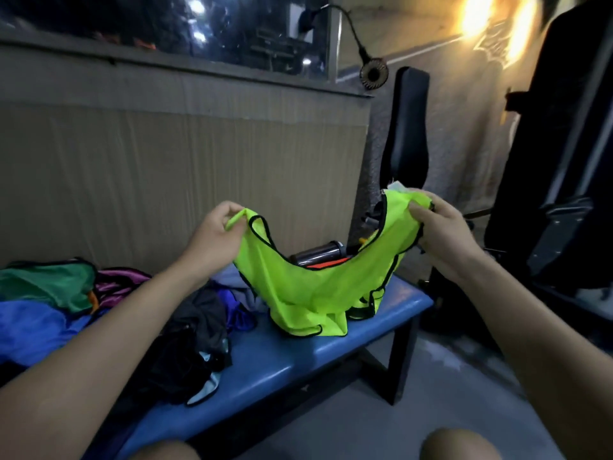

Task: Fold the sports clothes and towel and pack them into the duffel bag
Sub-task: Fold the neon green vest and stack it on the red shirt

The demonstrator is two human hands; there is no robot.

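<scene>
Neon-yellow sports bib [308, 287] with black trim is held up above the blue surface [331, 356], its lower hem crumpled against the padding. One shoulder strap is pinched between thumb and fingers of the left hand [217, 232], and the other strap is gripped in the curled fingers of the right hand [438, 227]. The cloth sags in a deep curve between the two hands.

For a clean fold, the straps would best be drawn apart until the sag is taken out, the bib then laid flat on a bare part of the surface and smoothed before it is doubled over. The slippery fabric is judged likely to slide, so each crease should be pressed down before the next is made.

A loose heap of dark clothes [192, 340] is seen just left of the bib, with purple cloth [119, 283], a green garment [49, 283] and blue fabric [30, 327] farther left; all are yet unfolded. A duffel bag cannot be made out with certainty. Behind the bib a dark cylinder [318, 255] is lying, partly hidden. The surface is set against a tan panelled wall [166, 161] under a dark window [166, 21]. A small ring lamp on a bent neck [374, 74] is fixed above, and black gym equipment [557, 161] is standing to the right on a grey floor [447, 376].
</scene>
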